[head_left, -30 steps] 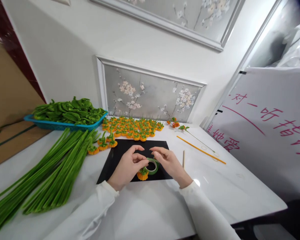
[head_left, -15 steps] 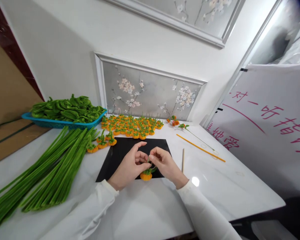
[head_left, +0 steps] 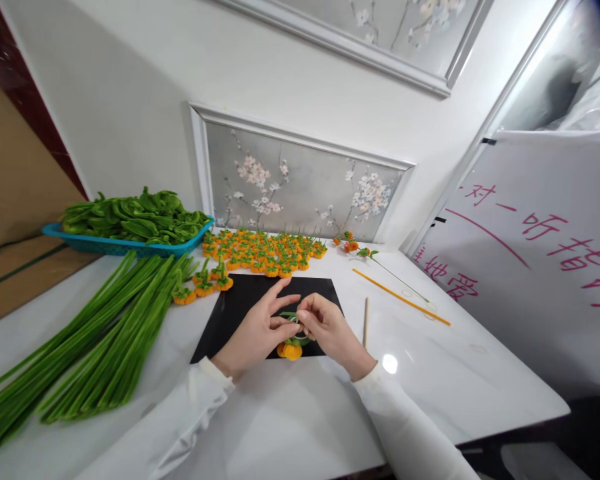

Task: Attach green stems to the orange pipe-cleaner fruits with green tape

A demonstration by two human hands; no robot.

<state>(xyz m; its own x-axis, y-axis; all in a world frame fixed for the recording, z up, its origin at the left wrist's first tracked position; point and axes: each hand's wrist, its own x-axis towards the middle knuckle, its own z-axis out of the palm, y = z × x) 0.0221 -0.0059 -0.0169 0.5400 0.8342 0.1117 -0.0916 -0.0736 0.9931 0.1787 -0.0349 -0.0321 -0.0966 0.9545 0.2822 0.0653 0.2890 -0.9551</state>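
Observation:
An orange fuzzy flower (head_left: 293,351) with green at its base hangs low between my two hands, over the front edge of a black mat (head_left: 237,303). The thumb and fingertips of my right hand (head_left: 330,330) are pinched together at the flower's green stem. My left hand (head_left: 260,327) has its index and middle fingers stretched out and spread, with its thumb tip close against the flower's stem; whether it touches is hard to see. Just behind the fingers, a roll of green tape (head_left: 306,341) is partly hidden.
Many orange flowers (head_left: 265,252) stand at the back, stems up. A blue tray (head_left: 130,249) holds green leaves; long green fuzzy stems (head_left: 105,340) lie at left. At right are a wooden stick (head_left: 366,321), an orange strip (head_left: 403,297) and a finished-looking flower stem (head_left: 400,277).
My right hand has gone from parted fingers to a pinch at the stem. My left fingers have spread wider, and the flower has shifted slightly right and tilted.

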